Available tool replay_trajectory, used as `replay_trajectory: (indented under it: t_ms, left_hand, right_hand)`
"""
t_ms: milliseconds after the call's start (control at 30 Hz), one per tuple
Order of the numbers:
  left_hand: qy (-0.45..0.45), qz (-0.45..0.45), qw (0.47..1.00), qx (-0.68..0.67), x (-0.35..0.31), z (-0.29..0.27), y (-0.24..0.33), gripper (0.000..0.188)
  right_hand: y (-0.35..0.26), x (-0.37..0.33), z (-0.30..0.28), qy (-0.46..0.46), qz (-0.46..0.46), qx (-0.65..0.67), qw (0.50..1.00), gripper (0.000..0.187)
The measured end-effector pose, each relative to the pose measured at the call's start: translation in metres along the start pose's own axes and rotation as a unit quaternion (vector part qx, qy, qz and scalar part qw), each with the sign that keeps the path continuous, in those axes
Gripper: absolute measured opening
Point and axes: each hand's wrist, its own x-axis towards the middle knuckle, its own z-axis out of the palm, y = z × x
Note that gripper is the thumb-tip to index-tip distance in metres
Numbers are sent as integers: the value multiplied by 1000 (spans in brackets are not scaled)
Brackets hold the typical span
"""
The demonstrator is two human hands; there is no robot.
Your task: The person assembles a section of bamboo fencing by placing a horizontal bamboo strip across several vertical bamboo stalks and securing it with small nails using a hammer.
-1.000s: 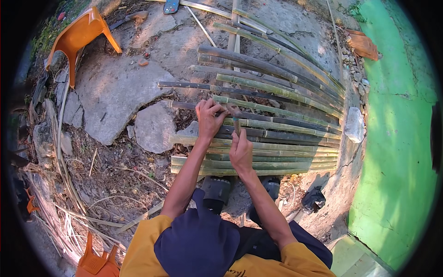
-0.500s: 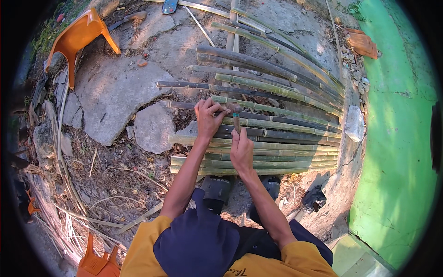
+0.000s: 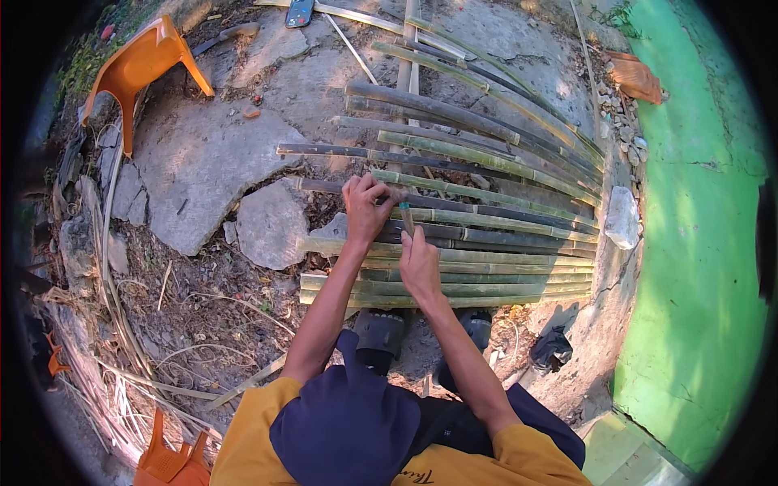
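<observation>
My right hand (image 3: 420, 263) is closed round the handle of a hammer (image 3: 408, 220), which has a teal band near its blurred head. The head is beside the fingertips of my left hand (image 3: 368, 207). Those fingers are pinched together over the left part of the bamboo strips; whatever they hold is too small to make out. Beneath both hands lie several split bamboo strips (image 3: 502, 256), green and dark, laid side by side. They are close together near my feet and more widely spaced farther off. A lengthwise bamboo piece (image 3: 404, 74) runs under the far strips.
An orange plastic chair (image 3: 138, 65) stands at the far left, near a long-bladed knife (image 3: 215, 38). A phone (image 3: 299, 12) lies at the far edge. Broken concrete slabs (image 3: 271, 224) are to the left. At right are a white block (image 3: 622, 217), a black bag (image 3: 552, 348) and green-painted floor (image 3: 697, 243).
The hammer and my right hand have shifted slightly left, bringing the hammer head closer to my left fingertips. My left hand stays in place on the bamboo.
</observation>
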Motion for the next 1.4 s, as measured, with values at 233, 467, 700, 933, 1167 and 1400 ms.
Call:
replay_trajectory:
  t_ms: [233,467,700,933,1167,1400]
  left_hand:
    - [3,5,1000,8,1,-1,2,24]
    - [-32,31,999,8,-1,-16,-8,24]
    - [-114,63,986,101,-13,-36,-2,93]
    - [-135,97,954,248,-24,-54,-20,131]
    - [-167,83,944,272,-26,-53,-27,136]
    - [-167,89,942,279,-25,-49,-24,135]
  right_hand:
    - [-24,-5,-16,57,-46,119,990,18]
    - [-1,-3,-2,25,-24,55,998,20]
    - [-7,-10,-24,52,4,144,988,21]
    - [-15,-11,-18,36,-30,147,988,22]
    - [-16,-11,-11,17,-23,107,994,25]
    - [-2,-6,-5,6,-36,44,998,19]
